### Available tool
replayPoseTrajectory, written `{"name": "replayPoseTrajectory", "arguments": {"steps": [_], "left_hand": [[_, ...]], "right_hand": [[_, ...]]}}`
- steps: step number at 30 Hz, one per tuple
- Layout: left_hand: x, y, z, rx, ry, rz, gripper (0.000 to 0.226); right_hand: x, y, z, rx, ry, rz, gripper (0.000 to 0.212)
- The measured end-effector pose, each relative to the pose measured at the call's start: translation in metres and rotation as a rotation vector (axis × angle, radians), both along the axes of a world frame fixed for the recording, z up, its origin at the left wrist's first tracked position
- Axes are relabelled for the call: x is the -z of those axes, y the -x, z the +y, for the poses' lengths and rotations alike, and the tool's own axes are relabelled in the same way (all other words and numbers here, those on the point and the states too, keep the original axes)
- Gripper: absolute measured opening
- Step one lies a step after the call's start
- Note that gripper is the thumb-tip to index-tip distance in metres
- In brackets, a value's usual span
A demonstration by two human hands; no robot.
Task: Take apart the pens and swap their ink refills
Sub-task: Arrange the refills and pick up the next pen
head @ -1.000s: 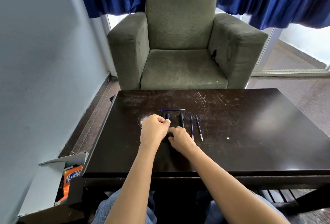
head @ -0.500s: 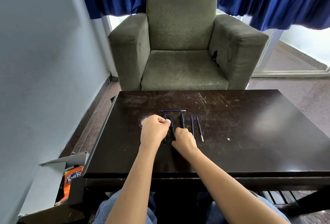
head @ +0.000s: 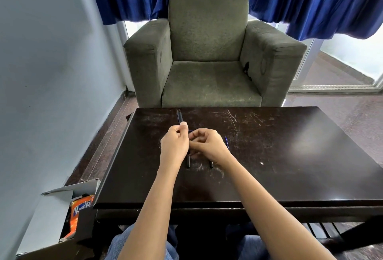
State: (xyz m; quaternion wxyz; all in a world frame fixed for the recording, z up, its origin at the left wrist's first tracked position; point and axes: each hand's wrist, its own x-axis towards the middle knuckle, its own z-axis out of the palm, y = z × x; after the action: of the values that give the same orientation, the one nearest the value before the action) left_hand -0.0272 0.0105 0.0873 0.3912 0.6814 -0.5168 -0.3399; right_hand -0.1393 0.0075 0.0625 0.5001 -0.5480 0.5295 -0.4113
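Note:
My left hand (head: pixel 175 143) is raised over the dark table (head: pixel 290 176) and grips a black pen barrel (head: pixel 179 117) that points up and away from me. My right hand (head: pixel 209 143) hovers right beside it with fingers curled inward toward the left hand; I cannot tell what they hold. A short blue bit of a refill (head: pixel 190 131) shows between the two hands. Below the hands, the ends of two black pen pieces (head: pixel 188 163) (head: pixel 211 164) lie on the table. A thin blue refill (head: pixel 227 142) lies just right of my right hand.
A green armchair (head: pixel 209 52) stands just beyond the table's far edge. An open cardboard box (head: pixel 68 208) with an orange packet (head: pixel 79 212) sits on the floor at the table's near left corner. A wall runs along the left.
My left hand has lifted a black pen barrel off the table. My right hand has risen from the pens and come in close to the left. The view has dipped toward the table.

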Motion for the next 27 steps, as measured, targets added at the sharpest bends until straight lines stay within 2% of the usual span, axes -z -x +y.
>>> {"name": "replayPoseTrajectory", "arguments": {"steps": [7, 10, 13, 15, 18, 27], "left_hand": [[0.0, -0.003, -0.001, -0.103, 0.222, 0.133, 0.025], [0.0, -0.004, -0.002, -0.046, 0.214, 0.069, 0.025], [0.003, -0.001, 0.0, 0.115, 0.134, -0.059, 0.028], [0.003, 0.002, 0.002, 0.226, 0.071, -0.125, 0.033], [0.003, 0.003, 0.004, 0.31, 0.028, -0.212, 0.042], [0.003, 0.002, 0.005, 0.351, 0.005, -0.288, 0.032]], "right_hand": [[-0.006, 0.006, 0.004, -0.218, 0.063, -0.081, 0.014], [-0.009, 0.01, -0.001, -0.101, 0.081, -0.084, 0.021], [-0.009, 0.015, -0.005, 0.114, 0.085, -0.066, 0.039], [-0.007, 0.017, -0.006, 0.175, 0.074, -0.031, 0.044], [-0.004, 0.015, -0.007, 0.177, 0.05, 0.036, 0.048], [0.004, 0.015, -0.012, 0.161, 0.043, 0.107, 0.047]]}}
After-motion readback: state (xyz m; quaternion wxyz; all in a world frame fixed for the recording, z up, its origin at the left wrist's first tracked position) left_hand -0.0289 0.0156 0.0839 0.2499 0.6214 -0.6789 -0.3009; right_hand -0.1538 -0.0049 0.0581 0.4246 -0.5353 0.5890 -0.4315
